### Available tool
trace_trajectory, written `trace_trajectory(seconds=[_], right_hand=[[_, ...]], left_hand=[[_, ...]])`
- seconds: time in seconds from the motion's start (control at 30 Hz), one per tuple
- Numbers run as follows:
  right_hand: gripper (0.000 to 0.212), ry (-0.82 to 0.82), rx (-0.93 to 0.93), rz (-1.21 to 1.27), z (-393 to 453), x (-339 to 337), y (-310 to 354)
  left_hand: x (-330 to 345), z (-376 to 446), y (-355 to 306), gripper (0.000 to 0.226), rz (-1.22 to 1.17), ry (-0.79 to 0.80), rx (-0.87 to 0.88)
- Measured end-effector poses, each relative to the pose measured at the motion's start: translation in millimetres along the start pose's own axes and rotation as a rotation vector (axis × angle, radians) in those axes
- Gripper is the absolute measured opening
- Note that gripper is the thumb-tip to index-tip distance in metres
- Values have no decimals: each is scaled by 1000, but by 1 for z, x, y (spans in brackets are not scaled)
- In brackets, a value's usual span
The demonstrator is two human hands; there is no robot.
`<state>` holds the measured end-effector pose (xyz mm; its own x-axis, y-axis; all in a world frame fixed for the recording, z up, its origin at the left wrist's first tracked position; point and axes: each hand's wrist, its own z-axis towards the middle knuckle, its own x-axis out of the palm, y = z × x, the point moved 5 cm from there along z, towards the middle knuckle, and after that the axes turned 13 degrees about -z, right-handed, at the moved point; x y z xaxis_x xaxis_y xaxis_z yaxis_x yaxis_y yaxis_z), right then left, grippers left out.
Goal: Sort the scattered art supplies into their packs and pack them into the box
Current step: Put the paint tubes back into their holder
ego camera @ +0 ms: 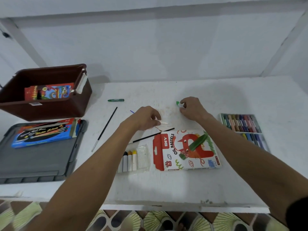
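So we're in the gathering stage here. Right hand (191, 108), a bit above centre frame, is pinching a green pastel (178, 103) off the white table (233, 180). Left hand (146, 117), just left of it, has its fingers curled round a pale stick (162, 122), a white pastel I think, but it's blurry. The clear sleeve (141, 158) holding a few pastels lies lower centre, touching the oil pastels pack (185, 150). Next both sticks probably go into that sleeve, laid flat alongside the others. The brown box (50, 104) sits upper left with one pack inside. Brushes (105, 127) and a green marker (115, 100) are still loose.
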<state>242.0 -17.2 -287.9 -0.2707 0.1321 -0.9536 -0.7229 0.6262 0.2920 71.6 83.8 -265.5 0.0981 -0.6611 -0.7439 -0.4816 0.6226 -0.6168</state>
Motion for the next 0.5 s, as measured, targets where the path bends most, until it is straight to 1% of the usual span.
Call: trace_trajectory(seconds=[0.1,0.2,0.3,0.4,0.5], right_hand=[[42,-9,-13,85,-18,-5,12],[45,13,-63,194,-50,-9,37],[43,110,-119,282,-90,-11,65],[42,210,-161,341,-125,-3,90],[41,255,-209,286,-146,12,111]], left_hand=[[-13,-15,-1,21,-39,-96,25],[-23,-40,-2,24,-12,-134,78],[-27,-69,9,26,56,-115,107],[-26,-93,30,24,38,-124,108],[-12,-111,42,22,18,-48,131]])
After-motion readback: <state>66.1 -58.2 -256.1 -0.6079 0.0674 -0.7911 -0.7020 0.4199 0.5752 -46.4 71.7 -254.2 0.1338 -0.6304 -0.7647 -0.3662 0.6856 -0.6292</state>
